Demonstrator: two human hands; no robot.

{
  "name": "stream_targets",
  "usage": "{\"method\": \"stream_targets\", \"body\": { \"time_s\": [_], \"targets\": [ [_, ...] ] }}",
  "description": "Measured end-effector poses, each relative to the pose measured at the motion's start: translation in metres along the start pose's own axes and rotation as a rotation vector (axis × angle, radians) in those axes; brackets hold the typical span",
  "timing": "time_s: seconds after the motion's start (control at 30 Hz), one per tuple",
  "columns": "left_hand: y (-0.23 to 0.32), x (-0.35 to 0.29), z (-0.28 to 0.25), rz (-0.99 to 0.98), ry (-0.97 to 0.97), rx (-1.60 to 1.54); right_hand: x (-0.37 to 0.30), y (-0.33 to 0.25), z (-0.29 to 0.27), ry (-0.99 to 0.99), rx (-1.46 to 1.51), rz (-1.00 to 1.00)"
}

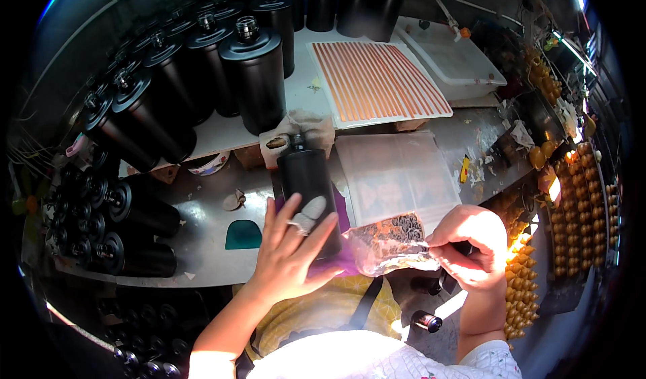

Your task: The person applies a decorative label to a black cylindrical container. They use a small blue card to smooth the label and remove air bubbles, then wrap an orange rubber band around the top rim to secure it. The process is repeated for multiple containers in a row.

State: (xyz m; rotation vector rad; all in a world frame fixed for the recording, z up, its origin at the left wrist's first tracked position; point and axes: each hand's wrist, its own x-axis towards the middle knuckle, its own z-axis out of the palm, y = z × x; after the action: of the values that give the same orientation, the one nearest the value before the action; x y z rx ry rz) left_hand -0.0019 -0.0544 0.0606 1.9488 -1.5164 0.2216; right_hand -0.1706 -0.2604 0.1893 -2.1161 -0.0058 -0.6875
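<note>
A black bottle (pixel 303 170) with a narrow threaded neck lies in front of me, its neck pointing away. My left hand (pixel 289 244) rests on it with fingers spread, and one finger wears a pale cover. To the right, my right hand (pixel 471 248) pinches the edge of a clear film (pixel 390 241) printed with a dark and copper pattern. The film spreads toward the bottle, over purple cloth (pixel 346 207). Behind it lies a translucent sheet (pixel 397 170). A crumpled pale cloth (pixel 316 130) sits behind the bottle's neck.
Many black bottles (pixel 252 83) stand on the raised shelf, and more (pixel 141 254) lie at left. A sheet of copper strips (pixel 380 80) and a white tray (pixel 451 56) are at the back. A green scraper (pixel 243 235) and a yellow cutter (pixel 465 168) lie on the metal table.
</note>
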Motion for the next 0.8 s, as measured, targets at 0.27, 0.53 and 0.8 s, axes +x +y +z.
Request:
{"method": "stream_targets", "body": {
  "time_s": [0.27,0.53,0.8],
  "targets": [
    [-0.020,-0.005,0.016,-0.074,0.073,0.042,0.011,0.022,-0.012,-0.087,-0.229,-0.128],
    [-0.010,-0.027,0.025,0.316,-0.194,0.107,0.018,0.031,-0.012,-0.198,-0.171,-0.081],
    [-0.066,0.050,-0.007,0.137,-0.052,0.156,0.023,0.029,-0.007,-0.208,-0.177,-0.154]
  ]
}}
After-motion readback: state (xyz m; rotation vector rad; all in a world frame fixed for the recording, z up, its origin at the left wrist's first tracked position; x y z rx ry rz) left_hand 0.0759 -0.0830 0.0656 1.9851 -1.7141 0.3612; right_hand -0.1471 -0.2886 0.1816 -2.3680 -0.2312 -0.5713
